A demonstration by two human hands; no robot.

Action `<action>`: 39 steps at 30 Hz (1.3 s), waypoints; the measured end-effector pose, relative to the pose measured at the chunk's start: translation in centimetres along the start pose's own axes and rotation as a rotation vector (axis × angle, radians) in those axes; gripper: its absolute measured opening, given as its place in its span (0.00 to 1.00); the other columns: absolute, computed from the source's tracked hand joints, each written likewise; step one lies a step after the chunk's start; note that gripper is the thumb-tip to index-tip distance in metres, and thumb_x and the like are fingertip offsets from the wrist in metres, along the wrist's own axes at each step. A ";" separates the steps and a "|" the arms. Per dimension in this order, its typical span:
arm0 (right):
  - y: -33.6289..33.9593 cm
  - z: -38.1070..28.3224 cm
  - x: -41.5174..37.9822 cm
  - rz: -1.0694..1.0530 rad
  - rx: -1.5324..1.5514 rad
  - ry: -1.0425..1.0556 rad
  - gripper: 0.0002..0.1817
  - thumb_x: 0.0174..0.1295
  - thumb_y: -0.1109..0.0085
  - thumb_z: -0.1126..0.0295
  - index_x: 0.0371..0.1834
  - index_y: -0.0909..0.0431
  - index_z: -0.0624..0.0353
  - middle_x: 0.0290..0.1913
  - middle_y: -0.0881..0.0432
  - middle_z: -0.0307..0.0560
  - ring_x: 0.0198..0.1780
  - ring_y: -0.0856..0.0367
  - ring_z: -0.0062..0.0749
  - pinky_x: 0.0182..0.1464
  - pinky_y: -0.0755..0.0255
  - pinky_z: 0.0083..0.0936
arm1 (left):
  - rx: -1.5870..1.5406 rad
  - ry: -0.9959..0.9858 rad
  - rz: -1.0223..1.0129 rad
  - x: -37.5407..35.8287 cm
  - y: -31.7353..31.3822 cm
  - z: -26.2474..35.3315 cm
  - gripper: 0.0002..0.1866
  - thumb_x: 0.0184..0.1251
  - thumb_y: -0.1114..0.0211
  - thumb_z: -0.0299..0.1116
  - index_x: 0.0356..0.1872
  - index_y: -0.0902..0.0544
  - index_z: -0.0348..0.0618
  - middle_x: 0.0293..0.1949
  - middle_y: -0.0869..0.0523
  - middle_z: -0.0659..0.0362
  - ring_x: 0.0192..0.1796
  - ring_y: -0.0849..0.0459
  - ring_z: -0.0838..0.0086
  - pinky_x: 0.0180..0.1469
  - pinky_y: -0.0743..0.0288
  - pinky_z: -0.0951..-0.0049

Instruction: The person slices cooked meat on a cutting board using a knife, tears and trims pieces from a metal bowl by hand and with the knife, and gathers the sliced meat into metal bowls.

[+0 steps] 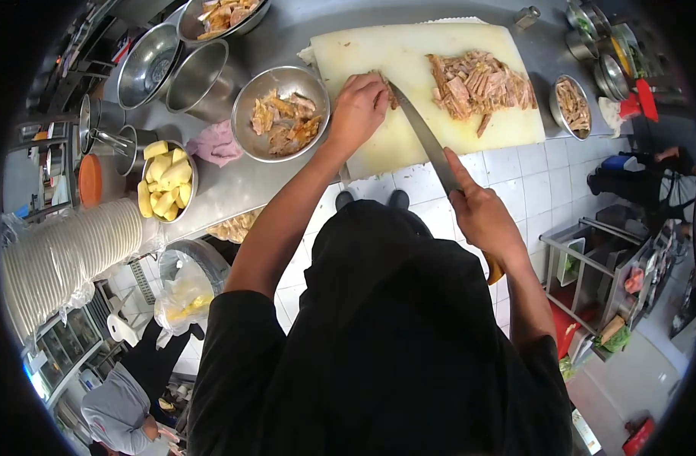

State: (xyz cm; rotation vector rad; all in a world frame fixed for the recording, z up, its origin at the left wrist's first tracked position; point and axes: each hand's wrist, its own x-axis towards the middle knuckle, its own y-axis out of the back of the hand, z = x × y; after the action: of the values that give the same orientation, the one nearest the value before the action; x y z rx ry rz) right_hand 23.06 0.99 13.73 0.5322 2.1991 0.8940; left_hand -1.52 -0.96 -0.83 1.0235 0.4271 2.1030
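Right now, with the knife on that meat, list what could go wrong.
1. The left hand pins a small piece of meat right beside the knife blade; a slip could likely cut the fingers.
2. The cutting board has one corner over the counter's front edge, so pressure might tip or shift it.
3. The pile of sliced meat lies close to the board's right edge; pieces may get pushed off.
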 end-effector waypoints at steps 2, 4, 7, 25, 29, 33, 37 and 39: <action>0.1 -0.3 0.0 -0.006 -0.010 -0.008 0.34 0.66 0.53 0.73 0.76 0.47 0.47 0.31 0.19 0.69 0.38 0.20 0.66 0.47 0.29 0.53 | 0.003 0.017 -0.016 0.0 0.1 0.1 0.05 0.59 0.35 0.26 0.33 0.15 0.35 0.40 0.14 0.53 0.44 0.17 0.58 0.50 0.22 0.62; 0.2 -0.5 0.0 -0.011 -0.024 -0.011 0.34 0.66 0.53 0.73 0.76 0.47 0.48 0.31 0.19 0.69 0.39 0.20 0.66 0.48 0.29 0.53 | -0.008 0.029 -0.005 -0.1 0.0 0.1 0.05 0.59 0.36 0.26 0.33 0.15 0.35 0.40 0.14 0.53 0.45 0.17 0.57 0.50 0.23 0.62; 0.1 -0.2 0.2 0.009 -0.094 0.045 0.35 0.65 0.54 0.74 0.77 0.48 0.47 0.30 0.19 0.70 0.37 0.20 0.67 0.46 0.28 0.53 | -0.025 0.032 -0.008 -0.1 -0.2 -0.2 0.05 0.59 0.35 0.26 0.33 0.15 0.36 0.40 0.14 0.53 0.45 0.17 0.57 0.50 0.23 0.62; -1.6 4.9 2.3 0.134 -0.135 0.047 0.39 0.64 0.52 0.74 0.78 0.53 0.41 0.27 0.19 0.67 0.32 0.19 0.65 0.40 0.26 0.55 | 0.081 -0.021 -0.041 0.0 -0.6 -0.6 0.03 0.53 0.34 0.22 0.30 0.15 0.37 0.38 0.17 0.55 0.45 0.20 0.59 0.50 0.24 0.62; -1.3 4.6 0.6 0.172 -0.161 0.025 0.37 0.65 0.52 0.74 0.78 0.51 0.38 0.29 0.19 0.69 0.35 0.20 0.66 0.44 0.28 0.54 | -0.028 0.041 0.036 0.4 -0.4 0.2 0.04 0.54 0.33 0.25 0.31 0.15 0.38 0.38 0.16 0.55 0.45 0.19 0.59 0.50 0.23 0.63; -1.3 4.5 0.4 0.191 -0.138 0.030 0.37 0.66 0.53 0.74 0.78 0.51 0.40 0.28 0.19 0.68 0.33 0.20 0.66 0.42 0.28 0.54 | 0.010 0.099 0.062 1.2 -0.2 0.3 0.05 0.56 0.32 0.28 0.33 0.14 0.40 0.40 0.15 0.55 0.46 0.17 0.60 0.51 0.23 0.64; -1.2 5.3 0.6 0.155 -0.153 0.068 0.37 0.65 0.52 0.74 0.78 0.52 0.44 0.26 0.19 0.66 0.31 0.20 0.65 0.40 0.27 0.54 | 0.030 0.140 0.051 1.1 0.2 1.1 0.06 0.56 0.32 0.29 0.35 0.13 0.41 0.41 0.15 0.55 0.46 0.17 0.60 0.51 0.23 0.64; -1.1 5.5 0.4 0.130 -0.160 0.066 0.37 0.65 0.52 0.74 0.78 0.52 0.45 0.27 0.19 0.66 0.31 0.20 0.65 0.40 0.27 0.54 | -0.016 0.074 -0.009 1.3 -0.2 1.8 0.06 0.56 0.32 0.29 0.35 0.13 0.42 0.41 0.15 0.55 0.47 0.18 0.60 0.52 0.24 0.64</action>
State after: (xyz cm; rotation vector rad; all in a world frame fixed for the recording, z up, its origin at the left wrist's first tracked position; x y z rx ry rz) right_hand 26.68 2.97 9.89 0.5809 2.1471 1.1610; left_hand -0.51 0.15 0.89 0.9352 0.4503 2.1386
